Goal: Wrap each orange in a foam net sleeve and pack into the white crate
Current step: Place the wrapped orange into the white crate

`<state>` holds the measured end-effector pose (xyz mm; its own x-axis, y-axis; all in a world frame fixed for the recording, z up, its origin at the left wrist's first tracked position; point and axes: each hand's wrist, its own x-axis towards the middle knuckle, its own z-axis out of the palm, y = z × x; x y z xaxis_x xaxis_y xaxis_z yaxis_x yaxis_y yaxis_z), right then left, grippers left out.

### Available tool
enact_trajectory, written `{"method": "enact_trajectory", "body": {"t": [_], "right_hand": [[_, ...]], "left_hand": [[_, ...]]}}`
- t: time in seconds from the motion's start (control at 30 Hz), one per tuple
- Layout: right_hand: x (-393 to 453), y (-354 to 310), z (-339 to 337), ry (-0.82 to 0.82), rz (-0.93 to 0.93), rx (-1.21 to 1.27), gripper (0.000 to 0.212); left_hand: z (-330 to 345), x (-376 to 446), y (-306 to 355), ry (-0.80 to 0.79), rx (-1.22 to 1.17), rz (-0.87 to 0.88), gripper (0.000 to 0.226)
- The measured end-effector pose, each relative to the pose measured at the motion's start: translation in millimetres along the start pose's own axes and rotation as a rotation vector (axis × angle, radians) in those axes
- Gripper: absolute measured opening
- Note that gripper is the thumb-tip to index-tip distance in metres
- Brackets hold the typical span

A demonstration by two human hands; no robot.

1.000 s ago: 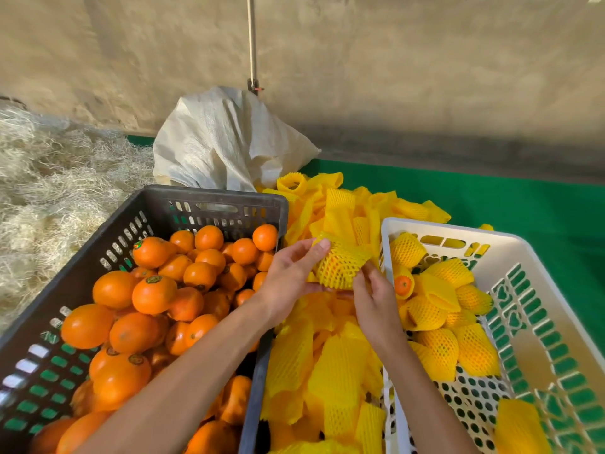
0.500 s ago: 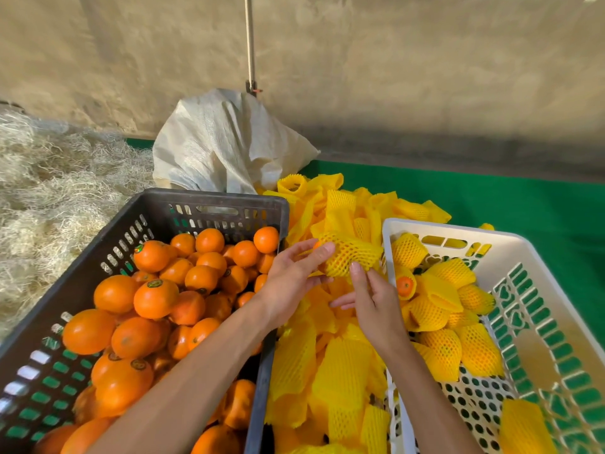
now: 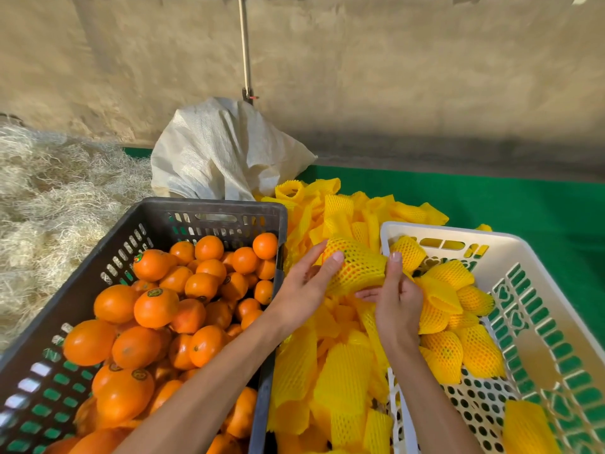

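Yellow foam net covers the orange (image 3: pixel 355 268) now held up between the two crates, with orange skin showing through the mesh. The left hand (image 3: pixel 302 290) cups the sleeved fruit from nine o'clock, fingers and thumb wrapped against it. The right hand (image 3: pixel 397 301) holds it from four o'clock, with one finger raised along the sleeve's open end and the others under the fruit. This orange looks wrapped, or very nearly so, and what remains for it is to be set in the white crate (image 3: pixel 553 329) at three o'clock.

That crate holds a small cluster of wrapped oranges (image 3: pixel 458 352) at its far-left end, and much of its perforated floor is bare. The dark crate (image 3: pixel 209 213) at nine o'clock is heaped with bare oranges (image 3: pixel 155 306), so I judge the job to be at an early stage, with most of it left. A pile of spare sleeves (image 3: pixel 340 381) lies between the crates, from six to twelve o'clock.
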<state>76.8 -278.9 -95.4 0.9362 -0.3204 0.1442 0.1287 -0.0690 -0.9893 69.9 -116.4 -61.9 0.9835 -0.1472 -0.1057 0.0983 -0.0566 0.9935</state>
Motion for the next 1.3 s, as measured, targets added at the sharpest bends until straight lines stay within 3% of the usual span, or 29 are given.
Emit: {"method": "enact_trajectory", "body": {"t": [0.07, 0.13, 0.2, 0.23, 0.33, 0.43, 0.53, 0.63, 0.8, 0.9, 1.0, 1.1, 1.2, 1.3], "right_hand": [[3.9, 2.5, -5.3, 0.020, -0.081, -0.055, 0.079], [2.8, 5.0, -7.7, 0.019, -0.202, -0.056, 0.053], [0.0, 3.5, -8.3, 0.046, -0.278, -0.015, 0.022], [-0.7, 2.0, -8.0, 0.075, -0.296, 0.005, 0.020], [0.4, 2.3, -8.6, 0.112, -0.370, -0.039, 0.049], [0.6, 2.5, -8.0, -0.145, -0.392, -0.189, 0.072], [0.0, 3.9, -6.4, -0.367, -0.351, -0.314, 0.067], [1.8, 2.8, -9.1, -0.389, -0.199, -0.208, 0.072], [7.2, 6.0, -22.9, -0.402, -0.182, -0.124, 0.063], [9.3, 6.7, -25.0, -0.196, -0.241, -0.225, 0.059], [18.7, 12.1, -28.9, 0.132, -0.359, -0.490, 0.064], [26.8, 20.6, -38.3, 0.197, -0.314, -0.822, 0.061], [26.3, 27.0, -36.8, 0.113, -0.229, -0.943, 0.043], [20.2, 24.7, -26.0, -0.023, -0.366, -0.956, 0.031]], "left_hand": [[0.4, 0.1, 0.5, -0.014, -0.013, -0.054, 0.038], [0.8, 3.0, -5.1, 0.006, -0.015, -0.086, 0.074], [2.9, 4.2, -5.7, 0.033, -0.020, -0.109, 0.088], [3.0, 4.5, -5.2, 0.043, -0.015, -0.123, 0.090], [3.9, 4.3, -3.6, 0.069, 0.057, -0.184, 0.096], [8.3, 4.3, -8.0, 0.085, 0.140, -0.194, 0.102], [9.7, 3.0, -6.7, 0.072, 0.193, -0.221, 0.092], [5.9, 4.1, 0.2, 0.106, 0.137, -0.212, 0.060], [7.2, 2.4, -3.1, -0.016, 0.204, -0.091, 0.067], [9.8, -0.4, -3.6, -0.019, 0.209, -0.001, 0.033], [5.4, -1.6, 1.7, 0.252, 0.073, 0.282, 0.023], [-14.9, 2.2, 4.4, 0.464, 0.090, 0.427, 0.018], [-43.4, 12.9, -6.7, 0.598, 0.241, 0.356, 0.018], [-74.1, 21.5, -27.0, 0.569, 0.441, 0.047, 0.023]]}}
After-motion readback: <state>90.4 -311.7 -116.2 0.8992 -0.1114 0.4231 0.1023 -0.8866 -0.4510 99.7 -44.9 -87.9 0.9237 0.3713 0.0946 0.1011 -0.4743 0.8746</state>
